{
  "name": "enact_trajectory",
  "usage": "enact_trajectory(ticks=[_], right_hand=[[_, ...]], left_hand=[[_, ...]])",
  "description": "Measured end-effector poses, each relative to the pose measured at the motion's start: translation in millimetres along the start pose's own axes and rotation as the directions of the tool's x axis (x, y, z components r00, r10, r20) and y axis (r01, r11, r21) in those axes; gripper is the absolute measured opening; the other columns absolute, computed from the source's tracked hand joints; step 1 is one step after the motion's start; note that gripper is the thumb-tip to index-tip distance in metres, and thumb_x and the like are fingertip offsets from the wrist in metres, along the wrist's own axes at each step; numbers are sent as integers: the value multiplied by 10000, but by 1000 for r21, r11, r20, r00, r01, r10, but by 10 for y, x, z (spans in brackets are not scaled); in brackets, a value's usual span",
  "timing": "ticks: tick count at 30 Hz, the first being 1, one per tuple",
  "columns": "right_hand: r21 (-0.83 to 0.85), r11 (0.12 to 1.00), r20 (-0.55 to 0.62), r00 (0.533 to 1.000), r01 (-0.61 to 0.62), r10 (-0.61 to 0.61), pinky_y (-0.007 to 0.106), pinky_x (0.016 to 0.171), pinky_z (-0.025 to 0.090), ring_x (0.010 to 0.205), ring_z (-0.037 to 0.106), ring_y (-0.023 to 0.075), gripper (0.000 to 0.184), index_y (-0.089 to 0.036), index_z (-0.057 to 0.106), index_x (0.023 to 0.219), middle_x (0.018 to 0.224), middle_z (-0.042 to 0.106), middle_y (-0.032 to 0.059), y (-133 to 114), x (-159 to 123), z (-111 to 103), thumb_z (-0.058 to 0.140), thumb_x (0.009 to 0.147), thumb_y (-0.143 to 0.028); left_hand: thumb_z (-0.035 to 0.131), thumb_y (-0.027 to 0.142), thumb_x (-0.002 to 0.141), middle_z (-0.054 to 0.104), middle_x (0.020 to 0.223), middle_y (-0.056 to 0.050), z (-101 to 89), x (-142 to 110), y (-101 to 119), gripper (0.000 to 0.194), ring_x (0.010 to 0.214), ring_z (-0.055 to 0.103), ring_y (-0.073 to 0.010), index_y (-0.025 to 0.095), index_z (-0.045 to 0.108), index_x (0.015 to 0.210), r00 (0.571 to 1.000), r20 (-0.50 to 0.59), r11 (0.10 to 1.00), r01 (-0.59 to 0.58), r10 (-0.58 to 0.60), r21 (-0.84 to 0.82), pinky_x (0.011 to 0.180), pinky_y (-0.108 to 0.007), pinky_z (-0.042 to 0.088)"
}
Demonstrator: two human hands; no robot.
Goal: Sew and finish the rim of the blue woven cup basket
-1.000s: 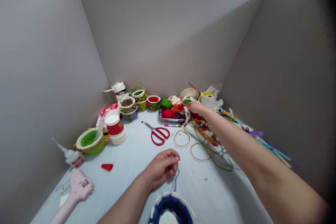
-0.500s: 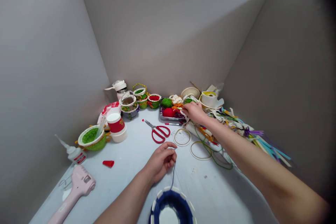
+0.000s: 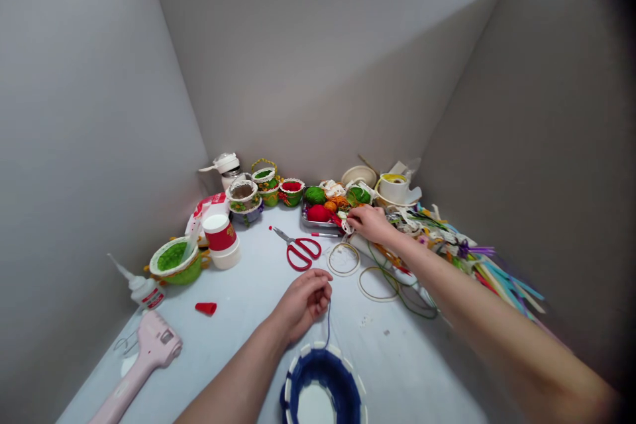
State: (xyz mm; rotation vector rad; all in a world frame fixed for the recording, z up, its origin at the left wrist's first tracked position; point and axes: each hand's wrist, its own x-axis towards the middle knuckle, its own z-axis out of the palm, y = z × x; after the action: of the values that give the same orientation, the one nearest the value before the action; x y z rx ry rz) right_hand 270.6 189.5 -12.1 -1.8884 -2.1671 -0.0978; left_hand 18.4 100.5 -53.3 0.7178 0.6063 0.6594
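Note:
My left hand (image 3: 305, 301) is closed in a pinch above the table. A thin dark blue yarn (image 3: 328, 324) runs from its fingertips down to the rim of a dark blue woven basket (image 3: 322, 364) with white uprights, cut off by the bottom edge. Stretched far forward, my right hand (image 3: 370, 222) has its fingers drawn together at the right end of a metal tray (image 3: 318, 223). White lace trim (image 3: 346, 224) lies at its fingertips; what it grips is too small to make out. Yarn balls, including a red ball (image 3: 318, 212) and a green ball (image 3: 315, 195), fill the tray.
Red-handled scissors (image 3: 301, 252) lie open mid-table, beside two hoops (image 3: 344, 259). To the left are a pink glue gun (image 3: 149, 351), a glue bottle (image 3: 146, 291), a green basket (image 3: 176, 262) and a red cap (image 3: 205, 308). Ribbons (image 3: 501, 278) pile up at right.
My right hand has drawn slightly back and down, away from over the green ball at the tray's right end. My left hand still pinches the blue yarn. The view has shifted a little.

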Motion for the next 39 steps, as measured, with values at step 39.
enact_trajectory(ticks=[39], right_hand=[[732,665,-50,962,-149,270,241,598,400,637,536,145,271,-172,585,790,686,617,10,-51,152,-3,484,816,-422]], left_hand=[[610,318,807,583,742,-39,-25,25,-6,247,545,510,-45,116,598,948,1000,-10,998,-23,23,-50,485,-141,335]])
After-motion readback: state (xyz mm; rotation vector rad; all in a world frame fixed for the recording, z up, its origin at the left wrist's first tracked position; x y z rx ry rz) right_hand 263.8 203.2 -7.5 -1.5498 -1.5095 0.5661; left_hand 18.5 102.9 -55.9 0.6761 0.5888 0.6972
